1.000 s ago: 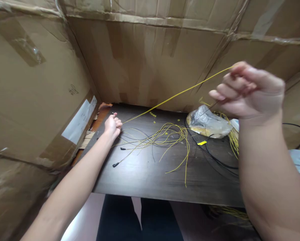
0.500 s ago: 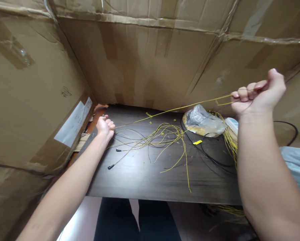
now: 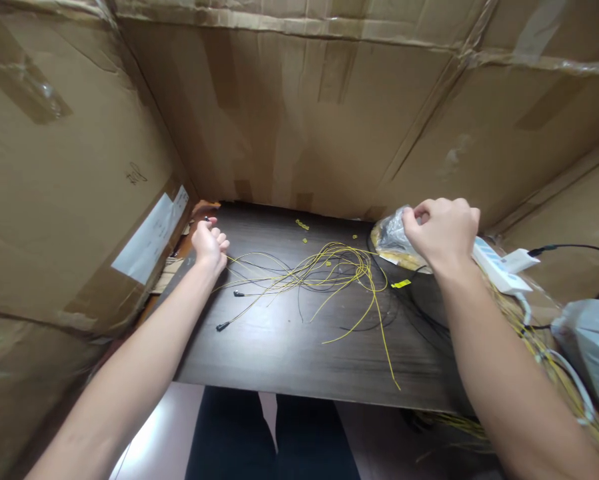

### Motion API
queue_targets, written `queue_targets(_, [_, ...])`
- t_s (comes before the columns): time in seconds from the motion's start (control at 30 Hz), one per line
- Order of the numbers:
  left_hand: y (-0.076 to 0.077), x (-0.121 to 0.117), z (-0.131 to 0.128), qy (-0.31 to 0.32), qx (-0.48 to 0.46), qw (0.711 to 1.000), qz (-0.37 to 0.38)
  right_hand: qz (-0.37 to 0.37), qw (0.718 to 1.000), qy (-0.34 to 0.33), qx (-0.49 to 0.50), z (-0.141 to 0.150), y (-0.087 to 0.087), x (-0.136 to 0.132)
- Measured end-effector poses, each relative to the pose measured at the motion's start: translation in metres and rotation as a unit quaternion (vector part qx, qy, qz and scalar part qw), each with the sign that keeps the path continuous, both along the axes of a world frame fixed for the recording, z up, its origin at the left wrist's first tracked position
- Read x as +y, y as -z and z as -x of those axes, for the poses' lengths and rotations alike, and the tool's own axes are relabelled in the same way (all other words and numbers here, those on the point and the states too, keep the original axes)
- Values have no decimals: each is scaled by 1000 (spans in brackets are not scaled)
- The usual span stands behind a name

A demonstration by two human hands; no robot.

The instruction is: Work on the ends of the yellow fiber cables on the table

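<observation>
My left hand [image 3: 210,248] is closed at the far left of the tabletop, with a small black tip showing above the fingers. Thin yellow wires [image 3: 299,270] run from this fist to a loose looped tangle in the middle of the dark table, mixed with black wires. Two black connectors [image 3: 223,326] lie at the wires' left ends. My right hand [image 3: 444,230] is raised, back towards me, with curled fingers and thumb pressed together; whether anything is in them is hidden. It is in front of a clear plastic bag [image 3: 392,237] with yellow contents.
Small yellow bits [image 3: 302,225] and a yellow tag [image 3: 401,284] lie on the table [image 3: 259,353]. A white power strip [image 3: 499,267] with a plugged-in adapter stands at right, beside more yellow wires and a grey plastic bag [image 3: 589,340]. Cardboard walls [image 3: 299,120] enclose the back and sides.
My right hand has come down and left, turning its back towards me. The yellow wire that was stretched taut between both hands is no longer visible there. My left hand stays nearly still.
</observation>
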State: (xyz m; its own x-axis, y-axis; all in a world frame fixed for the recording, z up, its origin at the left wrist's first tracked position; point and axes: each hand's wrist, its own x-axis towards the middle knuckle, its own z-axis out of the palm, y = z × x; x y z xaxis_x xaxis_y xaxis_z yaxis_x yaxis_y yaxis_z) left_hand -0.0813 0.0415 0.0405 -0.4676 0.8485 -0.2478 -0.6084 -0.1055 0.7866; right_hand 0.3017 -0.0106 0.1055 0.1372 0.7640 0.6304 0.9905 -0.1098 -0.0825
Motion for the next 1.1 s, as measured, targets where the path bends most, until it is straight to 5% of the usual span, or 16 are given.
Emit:
queue_targets(0.17, [-1,-2,-4,1,12,1000,-12,-15,971,-221,89,29,29,1])
queue_targets(0.37, [1,-2,-7,6,16,1000,-9,80,937,-330,79,42,63,-3])
queue_targets(0.6, [6,-2,-10,61,40,997,-15,273,894,-341,98,41,62,-18])
queue_targets(0.8, [6,-8,-18,129,89,987,-24,171,917,-355,62,66,75,-22])
queue_targets(0.97, [-1,-19,-30,174,48,982,-53,140,881,-443,85,90,83,-32])
queue_targets(1.1, [-26,-36,-59,199,-48,974,-102,165,852,-471,158,127,72,-34])
